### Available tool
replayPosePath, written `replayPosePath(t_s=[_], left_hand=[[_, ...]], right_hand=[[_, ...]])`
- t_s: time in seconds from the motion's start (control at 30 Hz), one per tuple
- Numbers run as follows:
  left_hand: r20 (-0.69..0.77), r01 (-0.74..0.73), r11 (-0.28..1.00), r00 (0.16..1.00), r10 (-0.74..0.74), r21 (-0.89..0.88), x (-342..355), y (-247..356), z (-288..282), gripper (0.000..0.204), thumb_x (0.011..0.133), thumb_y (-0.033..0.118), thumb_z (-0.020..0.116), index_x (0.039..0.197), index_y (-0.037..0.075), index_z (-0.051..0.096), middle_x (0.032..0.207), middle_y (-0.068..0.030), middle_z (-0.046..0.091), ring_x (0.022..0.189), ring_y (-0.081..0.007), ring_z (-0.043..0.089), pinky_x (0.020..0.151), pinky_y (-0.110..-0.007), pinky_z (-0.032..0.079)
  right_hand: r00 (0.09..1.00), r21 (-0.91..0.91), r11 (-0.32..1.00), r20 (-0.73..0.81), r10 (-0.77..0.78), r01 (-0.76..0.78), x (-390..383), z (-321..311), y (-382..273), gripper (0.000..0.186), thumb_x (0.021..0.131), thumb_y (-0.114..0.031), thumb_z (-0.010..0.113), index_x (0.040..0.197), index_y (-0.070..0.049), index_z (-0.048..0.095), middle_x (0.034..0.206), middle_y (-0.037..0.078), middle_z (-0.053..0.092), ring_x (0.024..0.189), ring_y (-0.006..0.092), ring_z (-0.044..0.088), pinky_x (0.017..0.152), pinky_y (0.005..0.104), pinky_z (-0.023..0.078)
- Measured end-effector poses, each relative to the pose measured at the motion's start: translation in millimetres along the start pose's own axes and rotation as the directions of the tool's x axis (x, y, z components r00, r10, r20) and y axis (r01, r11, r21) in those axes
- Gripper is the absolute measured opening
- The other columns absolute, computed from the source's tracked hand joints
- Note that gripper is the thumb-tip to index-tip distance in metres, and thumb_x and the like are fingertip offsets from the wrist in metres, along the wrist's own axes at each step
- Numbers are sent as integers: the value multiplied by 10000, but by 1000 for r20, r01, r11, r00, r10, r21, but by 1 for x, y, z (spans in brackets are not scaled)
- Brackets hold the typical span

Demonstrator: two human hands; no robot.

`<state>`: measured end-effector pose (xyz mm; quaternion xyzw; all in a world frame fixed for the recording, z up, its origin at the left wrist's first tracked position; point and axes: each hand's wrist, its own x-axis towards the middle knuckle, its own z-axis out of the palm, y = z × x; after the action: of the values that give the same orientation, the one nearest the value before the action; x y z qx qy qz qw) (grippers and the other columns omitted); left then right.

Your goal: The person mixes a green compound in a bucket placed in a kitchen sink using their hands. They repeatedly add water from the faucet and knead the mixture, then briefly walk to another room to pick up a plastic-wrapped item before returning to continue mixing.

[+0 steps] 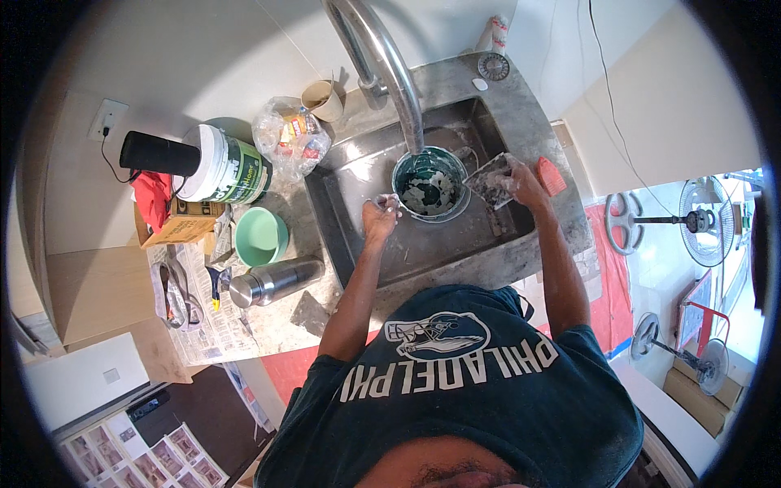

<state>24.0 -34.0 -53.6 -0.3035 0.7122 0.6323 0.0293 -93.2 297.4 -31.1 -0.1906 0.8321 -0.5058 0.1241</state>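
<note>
A bucket (429, 183), dark green inside with pale patches of residue, stands in the metal sink (358, 175) beneath the curved faucet (390, 61). My left hand (380, 215) is at the bucket's left rim with its fingers curled in; whether they grip the rim or something small is unclear. On the bucket's other side, my right hand (521, 183) is closed on a flat, dark grey square piece (490, 184) smeared with white. That piece is held tilted near the right rim of the bucket. Whitish smears mark both hands.
Left of the sink are a mint-green bowl (261, 237), a steel bottle (277, 281), a large white-and-green tub (224, 167) and a clear bag (291, 137). A beige cup (323, 100) stands behind. An orange-red brush-like thing (551, 176) lies on the right counter.
</note>
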Motion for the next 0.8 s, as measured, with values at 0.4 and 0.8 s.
replayPosePath(t_s=[0.4,0.8], left_hand=[[-112,3,887,992,-62,-461,3,-49,-14,203,973,219,571,1004,27,627,846,-51,647,675,-128,602,568,-251,491],[103,58,854,995,-5,-518,-31,7,0,255,940,186,622,1142,37,580,1088,-48,636,969,-176,611,864,-341,479]], right_hand=[[995,383,919,-6,104,-94,-9,35,-45,219,889,-128,544,1083,-30,568,935,33,596,827,100,569,791,272,474],[995,634,768,98,35,-90,7,115,-82,243,901,-90,583,1133,-24,550,1037,38,621,924,106,599,762,255,518]])
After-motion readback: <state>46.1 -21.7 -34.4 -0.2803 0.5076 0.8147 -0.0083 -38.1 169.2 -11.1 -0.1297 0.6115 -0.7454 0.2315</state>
